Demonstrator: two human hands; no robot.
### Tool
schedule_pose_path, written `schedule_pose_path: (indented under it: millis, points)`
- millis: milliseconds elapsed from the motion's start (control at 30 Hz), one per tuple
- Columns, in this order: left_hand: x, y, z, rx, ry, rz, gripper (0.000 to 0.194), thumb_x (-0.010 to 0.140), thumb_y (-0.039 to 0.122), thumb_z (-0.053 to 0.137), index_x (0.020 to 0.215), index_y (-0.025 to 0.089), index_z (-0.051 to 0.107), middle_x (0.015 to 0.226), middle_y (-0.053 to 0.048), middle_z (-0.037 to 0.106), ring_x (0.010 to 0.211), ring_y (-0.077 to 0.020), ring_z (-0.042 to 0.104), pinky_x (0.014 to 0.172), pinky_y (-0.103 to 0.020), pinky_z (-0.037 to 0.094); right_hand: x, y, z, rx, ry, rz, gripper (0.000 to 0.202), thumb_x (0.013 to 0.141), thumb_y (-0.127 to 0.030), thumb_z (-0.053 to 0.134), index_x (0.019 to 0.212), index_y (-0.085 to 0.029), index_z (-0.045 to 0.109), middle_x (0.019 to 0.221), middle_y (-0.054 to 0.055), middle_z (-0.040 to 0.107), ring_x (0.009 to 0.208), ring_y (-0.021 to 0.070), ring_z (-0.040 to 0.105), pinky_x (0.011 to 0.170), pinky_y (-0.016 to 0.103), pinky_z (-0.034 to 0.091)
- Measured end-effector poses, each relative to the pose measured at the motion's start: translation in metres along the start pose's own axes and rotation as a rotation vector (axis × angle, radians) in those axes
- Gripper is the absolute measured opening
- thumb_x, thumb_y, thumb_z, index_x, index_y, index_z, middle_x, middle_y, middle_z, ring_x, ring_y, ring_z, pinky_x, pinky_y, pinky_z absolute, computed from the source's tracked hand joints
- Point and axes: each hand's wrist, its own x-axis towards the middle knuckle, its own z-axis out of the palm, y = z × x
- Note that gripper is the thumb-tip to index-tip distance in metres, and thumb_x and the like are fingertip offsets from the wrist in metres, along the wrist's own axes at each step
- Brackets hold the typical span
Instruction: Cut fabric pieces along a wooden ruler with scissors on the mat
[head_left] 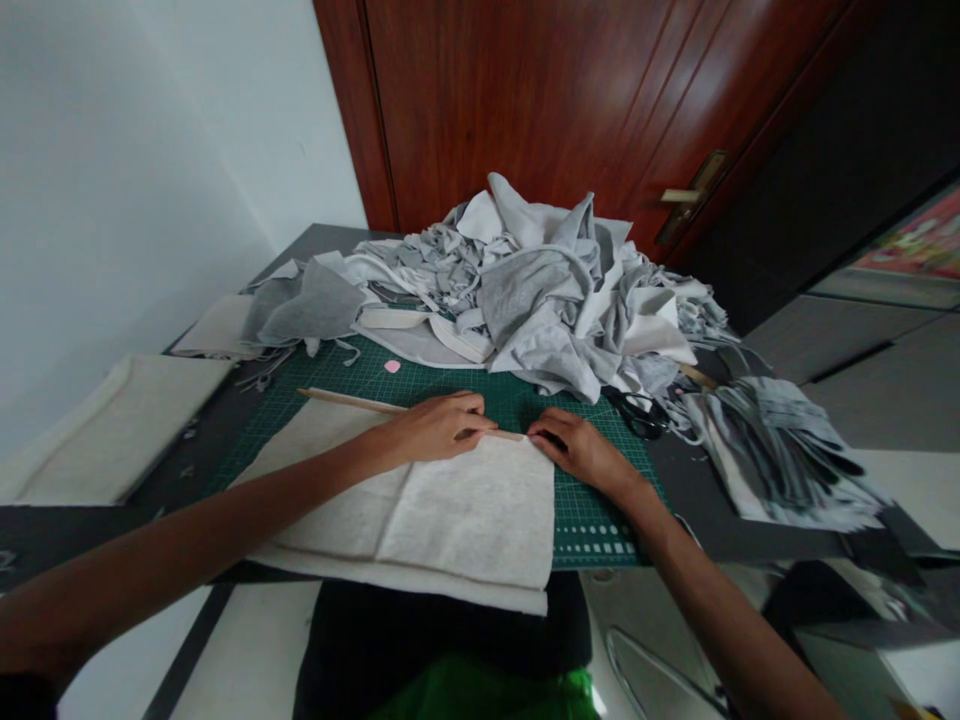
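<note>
A cream cloth (465, 510) lies over the green cutting mat (600, 480), its near edge hanging past the table's front. Along its far edge runs a thin, light wooden strip (352, 401), which looks like a ruler. My left hand (439, 425) is closed on the strip, fingers bent over the cloth's far edge. At the far right corner of the cloth, my right hand (574, 445) pinches the fabric beside the strip's end. The fingertips hide exactly how cloth and strip meet there.
A large heap of grey and white fabric scraps (540, 290) covers the back of the table. Black scissors (637, 413) lie right of the mat, near a stack of grey cloth pieces (787, 450). Folded cream cloth (127, 425) sits at left. A pink chalk-like piece (391, 367) rests on the mat.
</note>
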Motion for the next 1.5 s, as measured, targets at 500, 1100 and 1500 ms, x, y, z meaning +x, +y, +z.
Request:
schedule_pose_path:
  millis: [500,1100,1500]
  points:
    - [0.006,0.002,0.010,-0.008,0.045,0.089,0.028,0.113,0.024,0.060,0.132,0.019,0.079,0.105,-0.008,0.067,0.102,-0.0205,0.065,0.088,-0.029,0.054,-0.008,-0.001,-0.021,0.005,0.015,0.030,0.007,0.102,-0.021,0.068,0.098,-0.022,0.073,0.092,0.003,0.070,0.075,0.0162,0.065,0.071,0.029,0.053]
    - [0.046,0.030,0.014,-0.074,-0.062,0.096,0.026,0.115,0.026,0.058,0.116,0.017,0.082,0.100,-0.006,0.063,0.096,-0.0188,0.061,0.083,-0.028,0.046,-0.019,0.003,-0.027,0.010,0.023,0.072,0.011,0.098,-0.018,0.066,0.102,-0.021,0.076,0.093,0.003,0.069,0.075,0.0164,0.064,0.069,0.030,0.051]
    - [0.064,0.027,0.024,-0.181,-0.096,0.128,0.023,0.113,0.022,0.060,0.111,0.017,0.083,0.101,-0.005,0.067,0.096,-0.0171,0.064,0.085,-0.026,0.047,-0.026,0.013,-0.031,-0.090,0.096,0.122,0.020,0.094,-0.013,0.061,0.101,-0.023,0.077,0.091,0.003,0.075,0.075,0.0181,0.068,0.070,0.031,0.054]
